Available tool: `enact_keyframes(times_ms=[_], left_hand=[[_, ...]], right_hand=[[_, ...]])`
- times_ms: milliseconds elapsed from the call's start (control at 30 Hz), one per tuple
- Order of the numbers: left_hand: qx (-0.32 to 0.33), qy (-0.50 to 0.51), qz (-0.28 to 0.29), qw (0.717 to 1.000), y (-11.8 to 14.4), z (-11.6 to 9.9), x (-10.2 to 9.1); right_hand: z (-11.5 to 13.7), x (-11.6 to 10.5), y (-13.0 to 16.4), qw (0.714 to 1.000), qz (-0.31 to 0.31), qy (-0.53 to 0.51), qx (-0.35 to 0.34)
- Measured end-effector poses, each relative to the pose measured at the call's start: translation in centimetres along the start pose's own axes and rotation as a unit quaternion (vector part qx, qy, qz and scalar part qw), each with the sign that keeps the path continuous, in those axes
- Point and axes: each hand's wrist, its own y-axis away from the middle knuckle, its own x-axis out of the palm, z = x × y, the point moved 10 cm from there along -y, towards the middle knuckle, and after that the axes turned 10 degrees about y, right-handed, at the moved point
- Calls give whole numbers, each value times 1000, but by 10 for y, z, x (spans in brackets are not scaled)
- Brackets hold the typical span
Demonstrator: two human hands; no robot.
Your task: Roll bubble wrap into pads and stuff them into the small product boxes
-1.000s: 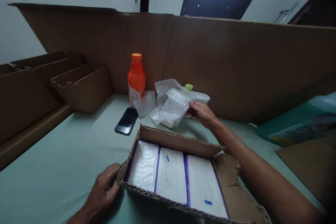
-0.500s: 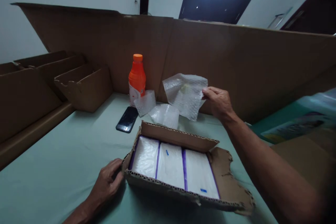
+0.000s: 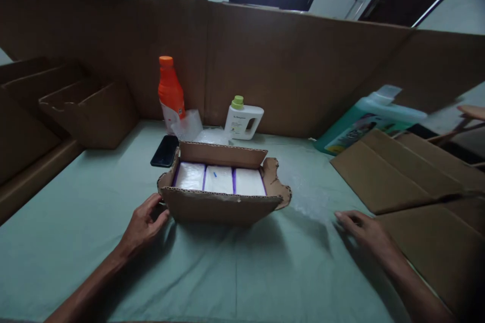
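Bubble wrap [image 3: 306,197] dropped since a second ago, now flat on table [image 3: 227,272] just ahead of right hand [image 3: 364,229] | right hand empty, fingers apart | left hand [image 3: 144,222] curled on box [image 3: 222,197] left corner, as before | white bottle [image 3: 243,120] unwrapped, beyond box.

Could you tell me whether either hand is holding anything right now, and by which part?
The left hand grips the box at its near left corner. The right hand lies flat, holding nothing.
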Motion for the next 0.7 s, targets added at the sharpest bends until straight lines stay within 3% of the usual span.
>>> enact_keyframes(times_ms=[67,100,167,267,367,467,567,700], left_hand=[[-3,15,23,1000,3,-9,2],[-10,32,38,999,5,-10,6],[-37,64,53,996,10,-8,16],[-72,88,32,993,13,2,30],[-67,97,-3,993,2,0,41],[-41,94,-14,995,-24,-11,50],[-30,104,-10,994,-43,-16,58],[-83,91,-17,992,-24,4,60]], right_hand=[[8,-17,29,995,-76,62,-12],[22,-12,42,995,-72,62,-30],[70,23,70,995,18,4,-101],[147,95,108,962,168,-72,-205],[186,132,103,955,161,-89,-234],[193,142,73,959,129,-92,-237],[182,136,52,960,95,-39,-262],[148,127,49,941,18,158,-300]])
